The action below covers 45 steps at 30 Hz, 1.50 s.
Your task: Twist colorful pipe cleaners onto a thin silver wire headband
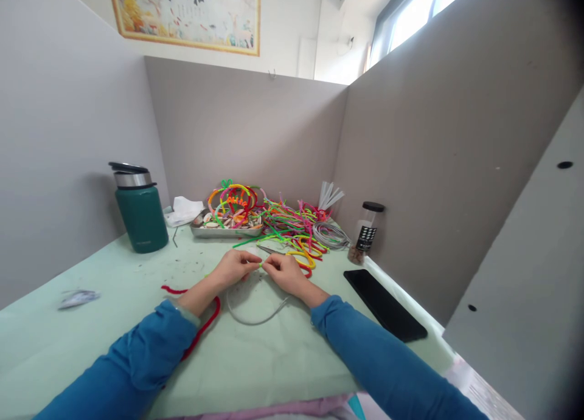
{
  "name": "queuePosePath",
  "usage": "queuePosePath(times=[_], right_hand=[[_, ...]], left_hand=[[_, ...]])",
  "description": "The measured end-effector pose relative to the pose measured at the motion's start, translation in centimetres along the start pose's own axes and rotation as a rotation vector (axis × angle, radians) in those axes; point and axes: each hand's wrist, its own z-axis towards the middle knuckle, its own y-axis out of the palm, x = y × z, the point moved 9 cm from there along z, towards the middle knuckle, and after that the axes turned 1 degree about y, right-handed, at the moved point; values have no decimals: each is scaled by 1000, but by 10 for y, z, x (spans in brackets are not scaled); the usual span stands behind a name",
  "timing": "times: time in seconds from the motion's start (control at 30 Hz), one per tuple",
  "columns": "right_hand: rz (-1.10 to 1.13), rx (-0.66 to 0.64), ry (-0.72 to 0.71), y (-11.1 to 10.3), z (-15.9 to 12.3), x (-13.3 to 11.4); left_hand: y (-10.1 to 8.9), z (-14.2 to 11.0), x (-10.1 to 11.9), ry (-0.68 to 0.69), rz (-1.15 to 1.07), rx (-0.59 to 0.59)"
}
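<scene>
My left hand and my right hand meet over the middle of the table, fingertips pinched together. Between them shows a small bit of bright green pipe cleaner; most of it is hidden by the fingers. A thin grey band curves on the table just below the hands, its upper ends partly covered by them. Beneath my left forearm runs a red pipe cleaner. Scissors with yellow and red handles lie behind my right hand, their blades pointing left.
A metal tray holds colourful pipe-cleaner rings and small pieces. Beside it lie a heap of pipe cleaners and a grey coil. A green bottle stands left; a clear jar and black phone are right. Grey partitions enclose the table.
</scene>
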Motion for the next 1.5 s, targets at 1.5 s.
queuePosePath(times=[1.5], right_hand=[[12,-4,-10,2,1,0]], left_hand=[[-10,-10,31,159,292,97]])
